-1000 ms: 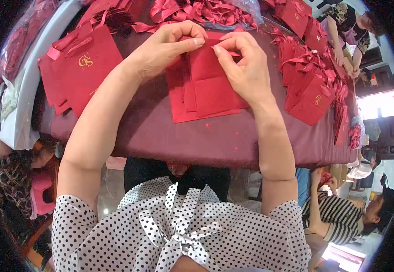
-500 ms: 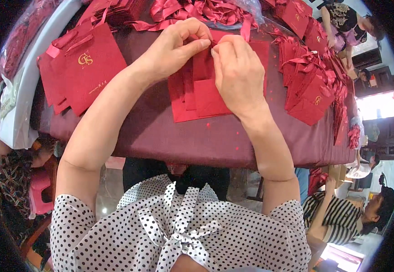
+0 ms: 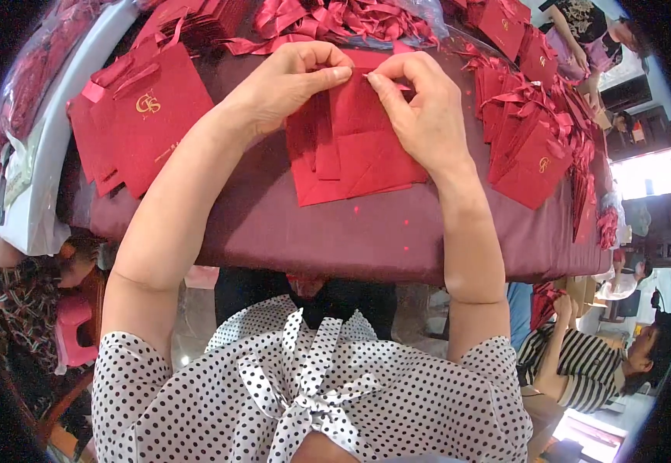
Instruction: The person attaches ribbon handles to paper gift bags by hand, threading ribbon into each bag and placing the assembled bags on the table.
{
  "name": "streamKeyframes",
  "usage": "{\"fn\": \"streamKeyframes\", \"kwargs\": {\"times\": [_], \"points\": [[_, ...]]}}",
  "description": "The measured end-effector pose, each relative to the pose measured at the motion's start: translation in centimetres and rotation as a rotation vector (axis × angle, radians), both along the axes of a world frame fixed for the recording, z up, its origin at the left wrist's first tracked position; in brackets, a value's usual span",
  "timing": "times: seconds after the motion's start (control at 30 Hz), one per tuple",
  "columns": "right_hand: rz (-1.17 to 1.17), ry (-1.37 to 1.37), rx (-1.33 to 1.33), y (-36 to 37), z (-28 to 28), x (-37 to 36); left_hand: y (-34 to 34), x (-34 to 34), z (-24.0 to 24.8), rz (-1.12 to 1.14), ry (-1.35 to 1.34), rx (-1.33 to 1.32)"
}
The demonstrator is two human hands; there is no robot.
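Observation:
A flat red paper bag (image 3: 370, 154) lies in front of me on top of other red bags, its folded bottom toward me. At its upper edge my left hand (image 3: 298, 81) pinches the bag between thumb and forefinger. My right hand (image 3: 430, 116) is closed in a pinch just right of that spot; whatever sits between its fingertips is too small to name. A small gap separates the two hands' fingertips. Under the pile shows a wider red sheet or bag, partly covered by my hands.
Red bags with ribbon handles (image 3: 146, 116) lie at the left, and more bags (image 3: 532, 158) overlap at the right. Loose red ribbons (image 3: 343, 21) heap at the back on the maroon tablecloth (image 3: 335, 239). A person in a striped top (image 3: 582, 363) sits at the right.
My fingertips have moved apart, the right hand shifting slightly right and its fingers opening into a rounder pinch. The top bag's lower part has turned a little and shows more.

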State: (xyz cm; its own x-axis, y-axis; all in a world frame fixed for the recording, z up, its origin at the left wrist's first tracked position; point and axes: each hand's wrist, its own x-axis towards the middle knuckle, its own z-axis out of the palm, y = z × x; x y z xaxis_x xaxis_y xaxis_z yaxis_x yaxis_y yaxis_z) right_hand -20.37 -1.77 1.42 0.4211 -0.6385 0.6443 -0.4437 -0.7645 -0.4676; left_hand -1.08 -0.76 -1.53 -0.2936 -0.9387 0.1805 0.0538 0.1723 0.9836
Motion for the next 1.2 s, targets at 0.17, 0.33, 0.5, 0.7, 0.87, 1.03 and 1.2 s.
{"fn": "streamKeyframes", "kwargs": {"times": [0.17,0.33,0.5,0.7,0.87,1.03,1.2], "points": [[0.033,0.019,-0.046,-0.5,-0.7,0.0,0.0,-0.5,-0.3,0.059,0.023,-0.027],[0.004,0.058,-0.020,0.1,-0.6,0.3,-0.1,-0.4,-0.6,0.061,-0.037,-0.096],[-0.004,0.127,-0.003,0.5,-0.6,0.5,0.0,-0.5,-0.6,0.071,-0.073,-0.187],[0.001,0.153,-0.080,0.7,-0.8,0.8,0.2,-0.4,-0.1,0.118,-0.217,-0.319],[0.047,0.092,-0.114,0.1,-1.7,0.8,0.5,-0.7,0.0,0.157,-0.240,-0.247],[0.064,-0.007,0.091,-0.7,-1.6,0.2,0.8,-0.5,0.5,0.099,-0.207,0.001],[0.054,-0.017,0.220,-1.1,-1.3,-0.3,1.0,-0.6,1.1,0.035,-0.082,0.045]]}}
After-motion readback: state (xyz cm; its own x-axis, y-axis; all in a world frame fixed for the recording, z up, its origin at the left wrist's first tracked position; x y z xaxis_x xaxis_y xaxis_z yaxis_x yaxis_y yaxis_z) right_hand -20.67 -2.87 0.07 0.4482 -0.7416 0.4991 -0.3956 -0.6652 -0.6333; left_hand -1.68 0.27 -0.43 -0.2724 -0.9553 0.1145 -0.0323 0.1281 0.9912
